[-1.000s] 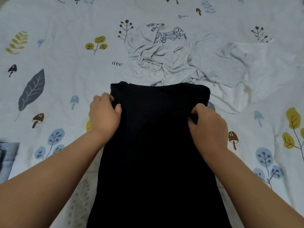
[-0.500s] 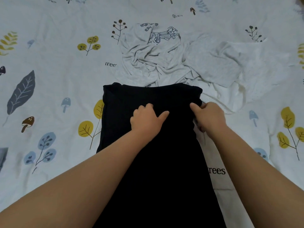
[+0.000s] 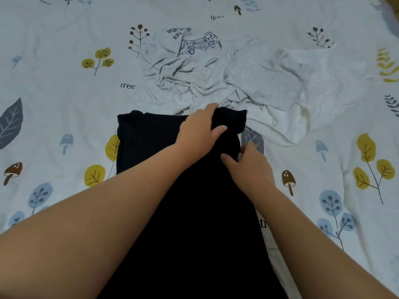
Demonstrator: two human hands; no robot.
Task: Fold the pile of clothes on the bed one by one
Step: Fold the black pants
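Observation:
A long black garment (image 3: pixel 151 143) lies flat on the bed, running from the middle of the view down to the bottom edge. My left hand (image 3: pixel 198 130) reaches across it and grips its far right corner, fingers curled over the top edge. My right hand (image 3: pixel 248 167) pinches the garment's right side edge just below that corner. Beyond the black garment lies a crumpled pile of pale grey clothes (image 3: pixel 194 78), one with a dark line drawing printed on it, and a white dotted piece (image 3: pixel 319 87) spread to the right.
The bedsheet (image 3: pixel 64 93) is white with printed leaves, mushrooms and the word "trees". Open sheet stretches on the left and on the right of the black garment.
My left hand has slid from the garment's left edge across to its far right corner. My right hand stayed at the right edge, moving slightly nearer to me. The view shifted a little.

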